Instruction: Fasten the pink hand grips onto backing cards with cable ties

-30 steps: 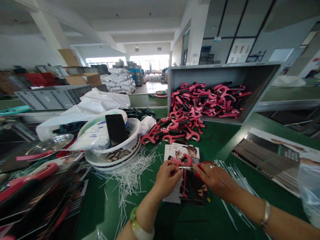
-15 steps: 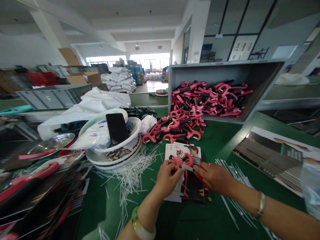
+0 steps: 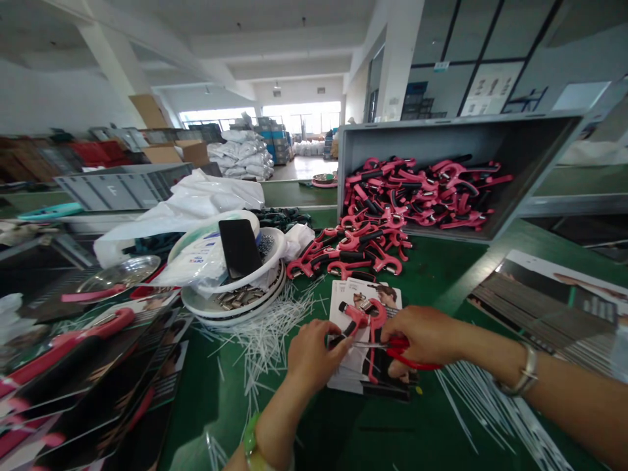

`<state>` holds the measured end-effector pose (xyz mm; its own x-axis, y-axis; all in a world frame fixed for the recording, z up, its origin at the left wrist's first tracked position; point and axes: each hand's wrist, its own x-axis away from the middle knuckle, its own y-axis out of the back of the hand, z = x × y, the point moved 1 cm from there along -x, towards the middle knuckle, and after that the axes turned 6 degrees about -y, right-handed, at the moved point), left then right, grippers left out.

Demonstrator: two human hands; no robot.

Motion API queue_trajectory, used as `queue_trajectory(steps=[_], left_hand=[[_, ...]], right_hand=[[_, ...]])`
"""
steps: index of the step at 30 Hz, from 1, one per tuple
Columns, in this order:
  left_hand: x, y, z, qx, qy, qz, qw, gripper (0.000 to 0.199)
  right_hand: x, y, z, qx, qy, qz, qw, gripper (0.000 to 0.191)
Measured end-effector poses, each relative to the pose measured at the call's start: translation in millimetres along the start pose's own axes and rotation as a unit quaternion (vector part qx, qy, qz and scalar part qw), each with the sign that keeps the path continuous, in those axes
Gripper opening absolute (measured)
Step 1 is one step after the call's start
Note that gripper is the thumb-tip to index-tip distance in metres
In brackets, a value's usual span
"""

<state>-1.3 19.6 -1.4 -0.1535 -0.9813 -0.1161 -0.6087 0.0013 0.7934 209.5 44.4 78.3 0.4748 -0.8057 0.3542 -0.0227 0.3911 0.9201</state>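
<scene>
- Pink-and-black plastic hand grip (image 3: 356, 318): at 12 o'clock from your hands, held up just above a printed retail card (image 3: 343, 307), its black handle pointing to about 8 o'clock.
- Your left hand (image 3: 314, 356): fingers curled closed around the grip's lower end, firm hold.
- Your right hand (image 3: 424, 335): fingers closed around red-handled steel scissors (image 3: 405, 356), which point to 9 o'clock, tips at the grip. Blades look near shut; too small to be sure.
- Step in hand, my read: a close scissor job at the grip, with the left hand holding and the right cutting.
- Next move calls for: blade tips set squarely on the spot before closing, with your left fingers clear of the edge.
- 10 o'clock, touching the card's far-left side: loose white plastic tie offcuts (image 3: 267, 343), on the green work bench (image 3: 444, 275).
- 12 o'clock: loose pile of matching pink grips (image 3: 348, 252).
- 1 o'clock: tilted grey plastic crate (image 3: 490, 140), full of more pink grips.
- 11 o'clock: white plastic bowl (image 3: 269, 258) with a black phone (image 3: 239, 248) propped inside, over stacked white plates (image 3: 235, 311) holding small metal parts.
- 9 o'clock: stack of dark printed cards (image 3: 88, 373).
- 3 o'clock: another printed card stack (image 3: 549, 294).
</scene>
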Motion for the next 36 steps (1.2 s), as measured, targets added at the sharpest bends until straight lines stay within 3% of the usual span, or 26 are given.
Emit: queue_trajectory(steps=[8, 15, 22, 27, 30, 33, 36], left_hand=[[-6.0, -3.8, 2.9, 0.018, 0.006, 0.026, 0.999, 0.025], [-11.1, -7.3, 11.2, 0.077, 0.023, 0.06, 0.995, 0.026], [-13.8, -20.1, 23.7, 0.181, 0.039, 0.069, 0.98, 0.032], [-12.7, -18.2, 23.8, 0.195, 0.031, 0.066, 0.978, 0.035], [-7.5, -16.4, 21.5, 0.164, 0.001, 0.044, 0.986, 0.034], [-0.3, -12.9, 17.1, 0.12, -0.03, 0.004, 0.992, 0.028], [8.6, 9.9, 15.4, 0.11, -0.055, -0.071, 0.99, 0.019]], right_hand=[[-31.0, 18.0, 11.3, 0.003, 0.052, 0.084, 0.995, 0.038], [-59.5, 25.5, 9.5, -0.014, 0.018, 0.227, 0.974, 0.062], [-67.8, 8.2, -7.5, -0.112, 0.074, 0.22, 0.966, 0.06], [-56.7, 0.3, -11.4, -0.188, 0.12, 0.258, 0.94, 0.056], [-41.9, 4.0, -22.6, -0.225, 0.097, 0.234, 0.941, 0.054], [-21.2, 3.2, -61.5, -0.25, 0.019, 0.157, 0.955, 0.055], [-0.2, -14.7, -133.7, -0.212, -0.148, -0.056, 0.964, 0.053]])
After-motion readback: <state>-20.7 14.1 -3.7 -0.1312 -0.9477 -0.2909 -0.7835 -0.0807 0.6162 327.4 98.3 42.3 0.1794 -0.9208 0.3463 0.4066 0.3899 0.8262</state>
